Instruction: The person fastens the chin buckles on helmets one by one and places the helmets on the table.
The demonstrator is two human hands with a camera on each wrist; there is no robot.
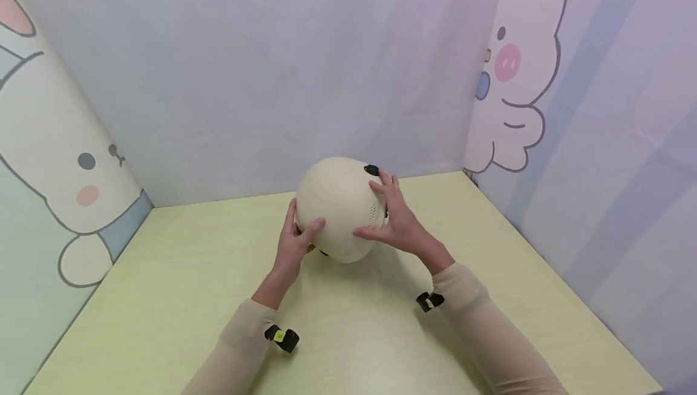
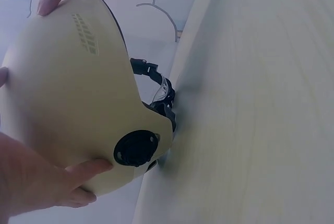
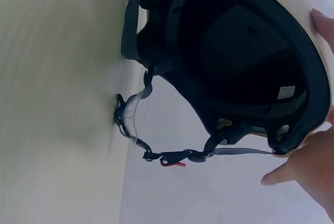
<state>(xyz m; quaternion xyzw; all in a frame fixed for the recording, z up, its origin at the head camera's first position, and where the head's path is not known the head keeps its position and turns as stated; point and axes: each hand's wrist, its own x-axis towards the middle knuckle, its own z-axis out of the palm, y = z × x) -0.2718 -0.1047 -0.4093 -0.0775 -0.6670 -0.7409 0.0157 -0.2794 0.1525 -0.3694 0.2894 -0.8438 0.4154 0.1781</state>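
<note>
A cream helmet [image 1: 337,201] is tilted over the table, its smooth shell toward the head camera. My left hand [image 1: 291,244] grips its left side, thumb on the shell; in the left wrist view a finger lies beside a round black side fitting [image 2: 136,148]. On the opposite side my right hand [image 1: 400,219] holds the helmet, thumb and fingers spread across the shell by a vented patch [image 1: 373,215]. The right wrist view looks into the dark padded inside [image 3: 245,41]. A black chin strap [image 3: 203,153] with a red tab [image 3: 173,164] hangs from it toward the table.
The pale yellow-green table [image 1: 179,298] reaches back to a plain grey-lilac curtain [image 1: 261,80]. Printed cartoon panels stand at the left [image 1: 49,141] and right [image 1: 588,141] edges. Each sleeved wrist carries a small black strap-on device [image 1: 283,338].
</note>
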